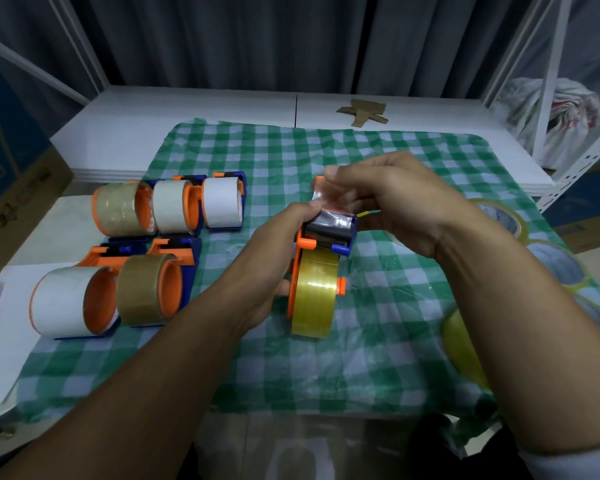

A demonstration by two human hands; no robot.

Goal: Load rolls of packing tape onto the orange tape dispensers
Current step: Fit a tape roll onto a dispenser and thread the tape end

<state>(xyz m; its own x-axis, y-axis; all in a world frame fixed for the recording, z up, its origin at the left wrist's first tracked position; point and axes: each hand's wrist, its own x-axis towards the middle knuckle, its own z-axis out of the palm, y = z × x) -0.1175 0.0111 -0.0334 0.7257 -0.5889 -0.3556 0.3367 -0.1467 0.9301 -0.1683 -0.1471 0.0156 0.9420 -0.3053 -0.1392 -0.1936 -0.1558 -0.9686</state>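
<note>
Orange dispenser (303, 244), yellow roll (314, 299) mounted, upright over green checked cloth (378, 358); left hand (274, 261) grips its side. Right hand (392, 202) pinches clear tape end (328, 199) just above left thumb. Five loaded dispensers (174, 207) left of left hand; loose rolls (499, 218) beside right forearm.

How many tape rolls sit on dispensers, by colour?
White rolls: 3
Brown rolls: 2
Yellow roll: 1, on the dispenser in the left hand
Total: 6
Loose rolls at the right are too blurred to count.
</note>
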